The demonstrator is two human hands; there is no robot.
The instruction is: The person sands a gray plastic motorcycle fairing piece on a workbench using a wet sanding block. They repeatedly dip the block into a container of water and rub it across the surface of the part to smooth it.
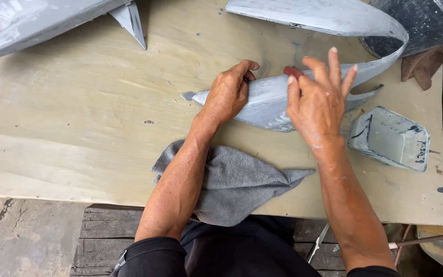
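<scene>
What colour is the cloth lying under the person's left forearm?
The cloth is plain grey; it shows best in the head view.

A body-repair workshop: grey primed panels (52, 20) lie around a bare plywood bench (78, 128), above stained concrete floor (21, 236).
</scene>
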